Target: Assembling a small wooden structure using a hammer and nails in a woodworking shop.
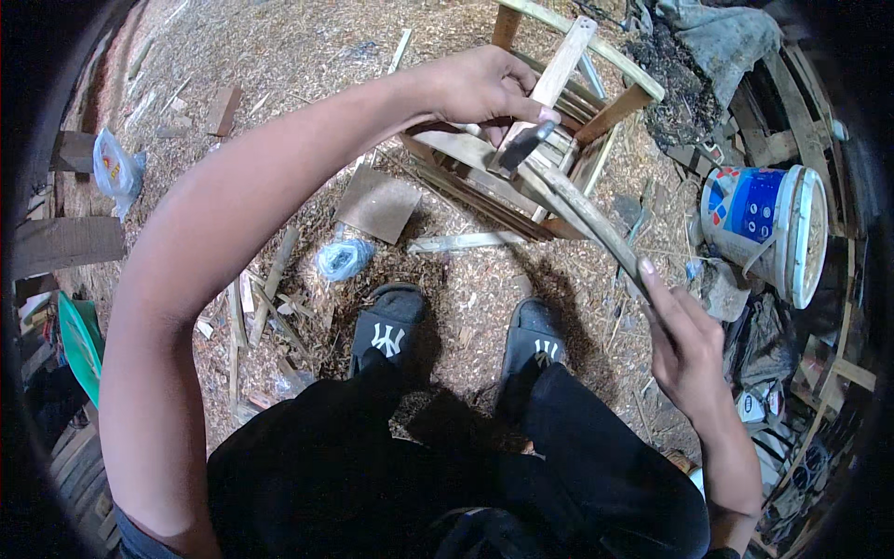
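My right hand [687,343] is wrapped round the lower end of the wooden handle of a hammer [589,220]. The dark hammer head lies over the near end of a pale wooden slat [564,61]. My left hand [477,91] grips this slat from the left, its thumb resting on the wood close to the hammer head. Beneath the slat stands a small wooden frame [616,115] with legs and crossbars, like a stool or small chair. Whether a nail sits under the hammer head cannot be made out.
Wood shavings cover the ground. A square board [380,203], a clear plastic roll [343,260] and loose sticks [274,279] lie left of the frame. A blue and white bucket [765,224] is at the right. My sandalled feet [389,326] are below.
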`<control>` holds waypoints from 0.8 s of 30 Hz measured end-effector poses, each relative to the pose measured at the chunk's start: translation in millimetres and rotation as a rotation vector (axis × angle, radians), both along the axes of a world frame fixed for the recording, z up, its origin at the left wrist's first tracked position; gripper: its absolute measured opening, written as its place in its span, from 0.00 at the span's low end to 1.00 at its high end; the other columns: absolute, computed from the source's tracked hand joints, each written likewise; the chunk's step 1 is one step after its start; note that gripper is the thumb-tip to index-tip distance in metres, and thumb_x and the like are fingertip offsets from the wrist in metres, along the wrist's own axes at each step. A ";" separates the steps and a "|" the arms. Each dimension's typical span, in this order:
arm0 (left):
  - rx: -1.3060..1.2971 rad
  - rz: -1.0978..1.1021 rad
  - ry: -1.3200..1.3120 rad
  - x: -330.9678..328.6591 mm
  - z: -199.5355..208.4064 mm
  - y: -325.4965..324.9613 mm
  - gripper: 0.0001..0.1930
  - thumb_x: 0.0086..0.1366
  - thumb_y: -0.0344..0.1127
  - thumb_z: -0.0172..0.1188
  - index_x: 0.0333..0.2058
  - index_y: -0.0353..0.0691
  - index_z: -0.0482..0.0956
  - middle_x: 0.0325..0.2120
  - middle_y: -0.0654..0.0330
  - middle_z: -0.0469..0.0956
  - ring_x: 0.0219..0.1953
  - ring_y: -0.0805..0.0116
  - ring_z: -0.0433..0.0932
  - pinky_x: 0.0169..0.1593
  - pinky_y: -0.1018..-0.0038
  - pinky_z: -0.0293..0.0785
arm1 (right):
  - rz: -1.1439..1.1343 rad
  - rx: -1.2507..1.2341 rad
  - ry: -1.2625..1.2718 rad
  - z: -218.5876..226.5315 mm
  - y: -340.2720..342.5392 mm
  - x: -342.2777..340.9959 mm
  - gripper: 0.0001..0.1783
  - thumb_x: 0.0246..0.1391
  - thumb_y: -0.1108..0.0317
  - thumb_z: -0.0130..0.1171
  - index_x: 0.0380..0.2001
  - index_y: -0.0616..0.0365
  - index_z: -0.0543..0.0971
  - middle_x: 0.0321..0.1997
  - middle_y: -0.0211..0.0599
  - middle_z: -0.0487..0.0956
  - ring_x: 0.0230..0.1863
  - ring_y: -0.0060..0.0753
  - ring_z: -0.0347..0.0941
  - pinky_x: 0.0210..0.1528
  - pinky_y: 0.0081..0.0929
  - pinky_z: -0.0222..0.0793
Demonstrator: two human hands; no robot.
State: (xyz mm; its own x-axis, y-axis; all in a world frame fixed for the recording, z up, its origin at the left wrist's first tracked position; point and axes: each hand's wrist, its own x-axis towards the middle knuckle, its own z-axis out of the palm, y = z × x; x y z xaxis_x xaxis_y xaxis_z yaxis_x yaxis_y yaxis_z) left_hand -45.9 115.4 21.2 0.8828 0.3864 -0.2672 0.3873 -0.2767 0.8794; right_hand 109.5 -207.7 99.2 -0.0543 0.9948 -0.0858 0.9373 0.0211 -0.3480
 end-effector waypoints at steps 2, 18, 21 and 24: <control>0.113 -0.068 -0.123 0.2 -0.1 -2.0 0.20 0.65 0.50 0.68 0.40 0.36 0.80 0.22 0.64 0.78 0.22 0.75 0.76 0.26 0.78 0.71 | 0.025 0.279 0.004 7.2 -2.3 1.8 0.33 0.54 0.92 0.51 0.66 0.71 0.68 0.39 0.46 0.80 0.32 0.39 0.76 0.41 0.24 0.72; 0.062 0.007 -0.025 -4.3 -0.2 -0.6 0.25 0.66 0.47 0.68 0.49 0.29 0.78 0.31 0.53 0.85 0.26 0.74 0.83 0.31 0.78 0.81 | 0.058 0.391 -0.013 2.6 3.2 2.5 0.33 0.51 0.92 0.53 0.63 0.70 0.71 0.36 0.51 0.80 0.29 0.41 0.74 0.35 0.31 0.73; -0.015 -0.005 0.017 -1.0 3.0 -2.1 0.25 0.64 0.51 0.69 0.47 0.32 0.79 0.29 0.57 0.84 0.28 0.72 0.81 0.33 0.74 0.76 | -0.064 0.347 0.058 -5.8 -14.1 4.9 0.34 0.51 0.92 0.54 0.64 0.70 0.69 0.37 0.49 0.80 0.30 0.41 0.75 0.36 0.29 0.73; 0.026 0.008 -0.003 -3.2 -8.4 -0.4 0.25 0.64 0.54 0.68 0.47 0.36 0.80 0.26 0.59 0.82 0.29 0.68 0.78 0.35 0.71 0.71 | -0.025 -0.044 -0.018 -4.1 -0.3 -2.5 0.35 0.50 0.92 0.54 0.64 0.71 0.69 0.41 0.51 0.82 0.31 0.41 0.77 0.37 0.29 0.74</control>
